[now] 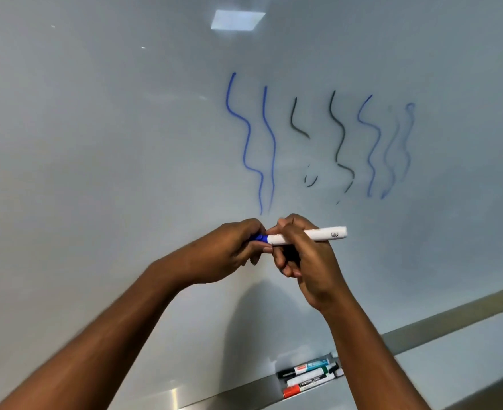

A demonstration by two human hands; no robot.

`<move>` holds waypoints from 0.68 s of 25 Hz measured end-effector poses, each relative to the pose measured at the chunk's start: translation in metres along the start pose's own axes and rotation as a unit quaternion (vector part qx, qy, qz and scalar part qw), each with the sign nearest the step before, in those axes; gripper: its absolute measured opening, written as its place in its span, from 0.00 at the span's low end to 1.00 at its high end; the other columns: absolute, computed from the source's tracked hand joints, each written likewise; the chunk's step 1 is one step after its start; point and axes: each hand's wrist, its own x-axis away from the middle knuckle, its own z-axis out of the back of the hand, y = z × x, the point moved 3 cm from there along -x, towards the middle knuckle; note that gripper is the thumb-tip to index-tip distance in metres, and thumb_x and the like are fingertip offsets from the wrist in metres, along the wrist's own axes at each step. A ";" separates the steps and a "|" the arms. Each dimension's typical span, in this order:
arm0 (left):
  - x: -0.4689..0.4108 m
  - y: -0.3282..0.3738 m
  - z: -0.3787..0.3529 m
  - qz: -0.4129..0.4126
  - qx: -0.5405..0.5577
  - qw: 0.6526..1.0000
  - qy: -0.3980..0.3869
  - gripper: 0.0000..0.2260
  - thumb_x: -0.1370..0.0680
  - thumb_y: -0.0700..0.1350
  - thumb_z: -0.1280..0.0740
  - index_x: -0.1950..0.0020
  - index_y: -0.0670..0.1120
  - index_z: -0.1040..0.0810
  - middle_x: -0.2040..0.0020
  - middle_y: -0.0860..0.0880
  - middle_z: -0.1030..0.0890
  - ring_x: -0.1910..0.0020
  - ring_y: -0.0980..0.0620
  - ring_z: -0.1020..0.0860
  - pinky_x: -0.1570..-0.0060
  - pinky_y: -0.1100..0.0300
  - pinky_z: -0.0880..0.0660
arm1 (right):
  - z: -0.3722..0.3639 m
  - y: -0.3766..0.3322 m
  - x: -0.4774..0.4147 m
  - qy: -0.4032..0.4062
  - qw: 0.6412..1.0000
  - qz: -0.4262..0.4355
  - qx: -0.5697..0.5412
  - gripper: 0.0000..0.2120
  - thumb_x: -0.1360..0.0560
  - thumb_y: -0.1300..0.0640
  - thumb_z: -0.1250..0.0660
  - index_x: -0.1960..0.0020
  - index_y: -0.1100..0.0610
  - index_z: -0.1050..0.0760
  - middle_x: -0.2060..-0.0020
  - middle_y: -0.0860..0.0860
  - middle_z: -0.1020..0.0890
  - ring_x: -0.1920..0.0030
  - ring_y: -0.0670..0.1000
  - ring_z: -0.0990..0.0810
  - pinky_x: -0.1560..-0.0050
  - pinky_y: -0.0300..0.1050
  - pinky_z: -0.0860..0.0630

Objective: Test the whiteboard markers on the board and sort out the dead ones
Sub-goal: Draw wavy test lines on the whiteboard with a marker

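board (96,143): fills nearly the whole view, glossy and pale; serves as the test surface and already carries marks on its right half.

strokes (269,149): about seven wavy lines side by side, far above the hands. Two strong blue at left, then two black that break up and fade toward their lower ends, one solid blue, two faint washed-out blue at right. Judged as roughly seven tests done, with the broken black and pale blue lines hinting at weak or dying pens.

tray (244,392): metal ledge along the board's near edge, low in the view.

right hand (306,261): wraps its fingers round the white barrel, mid-view, just off the board.

left hand (232,250): curls its fingers round the blue end, touching the right hand.

tray markers (309,375): several lying close together in the tray, black, green and red caps showing, partly hidden by the right forearm. Impossible to tell which are tested, or whether this is the good group or the dead one; no second pile in sight.

marker (312,234): held level between both hands, below the strokes, tail pointing right.

cap (259,238): blue, mostly hidden in the left hand. Going on or coming off, cannot tell. Sorting judged unfinished.
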 end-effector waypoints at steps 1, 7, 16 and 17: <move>-0.003 0.005 0.004 -0.010 -0.011 1.000 -0.008 0.07 0.20 0.49 0.40 0.54 0.48 0.27 0.63 0.54 0.24 0.66 0.57 0.29 0.65 0.65 0.31 | 0.001 -0.008 -0.001 0.003 1.000 0.007 -0.001 0.19 0.25 0.51 0.32 0.57 0.68 0.29 0.77 0.56 0.28 0.78 0.49 0.35 0.77 0.38 0.39; -0.014 0.033 0.023 -0.070 -0.046 0.996 -0.033 0.07 0.20 0.54 0.46 0.57 0.57 0.32 0.64 0.58 0.29 0.65 0.62 0.30 0.64 0.71 0.35 | 0.015 -0.047 0.001 -0.016 0.999 0.036 0.037 0.12 0.21 0.61 0.40 0.59 0.68 0.28 0.74 0.62 0.23 0.78 0.50 0.33 0.76 0.36 0.34; -0.016 0.007 0.118 -0.033 0.035 0.992 0.115 0.21 0.29 0.71 0.42 0.59 0.54 0.26 0.68 0.55 0.27 0.71 0.58 0.31 0.67 0.64 0.32 | 0.101 -0.134 0.003 0.141 0.967 0.197 -0.075 0.13 0.21 0.63 0.42 0.64 0.63 0.27 0.79 0.56 0.24 0.81 0.47 0.32 0.79 0.32 0.38; -0.021 0.016 0.124 -0.046 0.004 0.992 0.121 0.21 0.29 0.71 0.43 0.59 0.54 0.26 0.68 0.56 0.27 0.71 0.59 0.32 0.68 0.66 0.33 | 0.095 -0.131 -0.009 0.112 0.974 0.193 -0.028 0.10 0.21 0.63 0.40 0.61 0.63 0.27 0.76 0.57 0.22 0.78 0.48 0.29 0.77 0.34 0.34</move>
